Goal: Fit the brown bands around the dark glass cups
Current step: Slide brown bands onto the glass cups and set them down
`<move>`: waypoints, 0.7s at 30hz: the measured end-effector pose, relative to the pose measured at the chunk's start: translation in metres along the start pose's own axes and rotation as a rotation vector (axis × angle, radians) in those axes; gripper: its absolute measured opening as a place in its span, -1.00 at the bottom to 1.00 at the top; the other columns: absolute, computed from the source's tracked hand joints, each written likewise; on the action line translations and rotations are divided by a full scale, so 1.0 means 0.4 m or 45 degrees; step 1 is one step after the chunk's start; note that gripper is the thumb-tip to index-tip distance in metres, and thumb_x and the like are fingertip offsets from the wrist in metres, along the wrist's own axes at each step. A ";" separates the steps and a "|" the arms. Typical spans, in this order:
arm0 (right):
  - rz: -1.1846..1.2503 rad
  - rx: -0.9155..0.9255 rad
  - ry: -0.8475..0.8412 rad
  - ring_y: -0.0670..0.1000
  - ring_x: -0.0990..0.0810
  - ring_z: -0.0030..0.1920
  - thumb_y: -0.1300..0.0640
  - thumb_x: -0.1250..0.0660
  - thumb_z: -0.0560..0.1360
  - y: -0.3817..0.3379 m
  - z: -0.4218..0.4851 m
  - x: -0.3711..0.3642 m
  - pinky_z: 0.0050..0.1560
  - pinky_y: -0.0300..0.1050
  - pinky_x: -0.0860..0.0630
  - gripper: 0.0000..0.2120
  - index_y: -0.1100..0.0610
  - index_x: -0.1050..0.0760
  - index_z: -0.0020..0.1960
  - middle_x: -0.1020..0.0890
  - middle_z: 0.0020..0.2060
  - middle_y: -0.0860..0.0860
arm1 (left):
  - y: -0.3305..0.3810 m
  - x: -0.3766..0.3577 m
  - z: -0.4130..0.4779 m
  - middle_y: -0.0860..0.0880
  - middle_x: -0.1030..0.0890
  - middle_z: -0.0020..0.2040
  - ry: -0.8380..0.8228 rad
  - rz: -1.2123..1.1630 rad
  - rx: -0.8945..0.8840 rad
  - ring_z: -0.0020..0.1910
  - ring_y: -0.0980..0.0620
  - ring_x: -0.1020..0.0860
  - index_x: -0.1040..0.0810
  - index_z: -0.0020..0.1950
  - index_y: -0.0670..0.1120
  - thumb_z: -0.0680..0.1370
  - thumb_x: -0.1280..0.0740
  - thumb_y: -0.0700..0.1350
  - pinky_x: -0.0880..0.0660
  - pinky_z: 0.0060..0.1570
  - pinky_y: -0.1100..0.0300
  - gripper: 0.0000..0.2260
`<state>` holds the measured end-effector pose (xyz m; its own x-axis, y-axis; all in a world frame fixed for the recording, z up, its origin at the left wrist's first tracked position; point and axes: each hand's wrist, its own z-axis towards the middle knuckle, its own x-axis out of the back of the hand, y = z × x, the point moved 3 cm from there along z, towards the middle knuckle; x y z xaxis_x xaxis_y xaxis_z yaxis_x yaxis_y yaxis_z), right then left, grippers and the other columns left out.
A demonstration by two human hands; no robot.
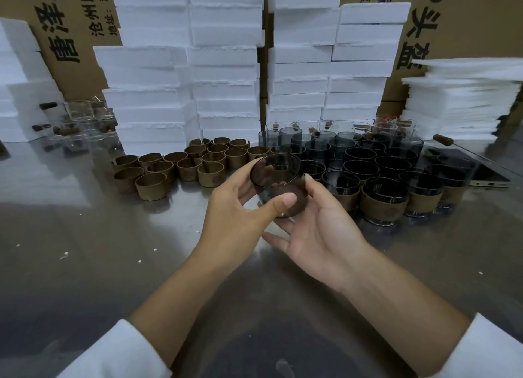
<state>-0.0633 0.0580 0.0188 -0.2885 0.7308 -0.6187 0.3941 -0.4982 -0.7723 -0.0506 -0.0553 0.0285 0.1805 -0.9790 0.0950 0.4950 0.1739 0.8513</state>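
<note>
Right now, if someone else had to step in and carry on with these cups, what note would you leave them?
Left hand: grip on the dark glass cup, thumb across its front.
Right hand: cradles the same cup from the side and beneath.
The cup is held above the metal table, tilted toward the camera; whether it wears a band is unclear.
Loose brown bands: clustered to the left.
Done: banded cups in the front rows at right.
Left: bare dark cups behind them.
</note>
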 end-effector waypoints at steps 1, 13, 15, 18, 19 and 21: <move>0.005 -0.014 -0.029 0.01 -0.53 0.28 -0.20 -0.05 0.60 0.005 0.001 -0.003 0.44 0.25 -0.21 -0.58 -0.01 -0.57 0.16 -0.66 0.16 -0.02 | 0.000 -0.001 -0.001 0.19 -0.67 0.05 0.002 -0.021 0.010 0.15 0.21 -0.59 -0.55 0.15 0.14 0.26 -0.49 0.01 -0.49 0.18 0.30 -0.53; -0.229 -0.325 -0.005 -0.04 -0.71 -0.13 -0.47 0.07 0.45 0.027 0.004 0.011 0.09 0.02 -0.48 -0.22 0.16 -0.55 0.06 -0.72 -0.04 0.06 | 0.001 0.008 -0.001 0.24 -0.66 0.05 0.033 0.050 -0.004 0.13 0.27 -0.57 -0.55 0.13 0.18 0.30 -0.54 -0.05 -0.43 0.13 0.45 -0.56; -0.239 -0.307 0.041 -0.05 -0.71 -0.21 -0.43 0.02 0.47 0.021 0.003 0.017 0.02 -0.02 -0.50 -0.29 0.17 -0.56 0.02 -0.73 -0.12 0.06 | -0.002 0.011 0.000 0.24 -0.65 0.06 0.032 0.072 -0.018 0.14 0.27 -0.57 -0.55 0.14 0.18 0.33 -0.56 -0.13 -0.41 0.14 0.46 -0.55; -0.224 -0.250 0.118 -0.07 -0.71 -0.28 -0.34 -0.08 0.51 0.012 0.002 0.022 -0.03 -0.09 -0.52 -0.40 0.18 -0.56 0.01 -0.73 -0.21 0.07 | -0.001 0.013 0.001 0.26 -0.65 0.07 0.027 0.087 -0.038 0.14 0.29 -0.56 -0.53 0.14 0.21 0.30 -0.55 -0.06 -0.40 0.15 0.46 -0.54; -0.219 -0.227 0.145 -0.07 -0.71 -0.29 -0.30 -0.11 0.52 0.009 0.001 0.023 -0.06 -0.11 -0.52 -0.44 0.17 -0.56 0.03 -0.72 -0.23 0.07 | 0.000 0.013 0.001 0.27 -0.65 0.07 0.021 0.084 -0.039 0.15 0.29 -0.56 -0.53 0.14 0.21 0.28 -0.53 -0.02 -0.41 0.17 0.44 -0.54; -0.210 -0.163 0.207 -0.08 -0.70 -0.28 -0.23 -0.16 0.53 0.003 0.001 0.023 -0.09 -0.15 -0.51 -0.51 0.16 -0.55 0.12 -0.71 -0.21 0.07 | -0.003 0.012 0.001 0.25 -0.65 0.08 0.014 0.068 -0.034 0.16 0.26 -0.56 -0.53 0.15 0.19 0.26 -0.52 0.01 -0.42 0.23 0.37 -0.53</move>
<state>-0.0656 0.0640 0.0119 -0.2183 0.8678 -0.4464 0.4638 -0.3102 -0.8299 -0.0506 -0.0604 0.0283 0.2164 -0.9670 0.1345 0.5070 0.2290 0.8310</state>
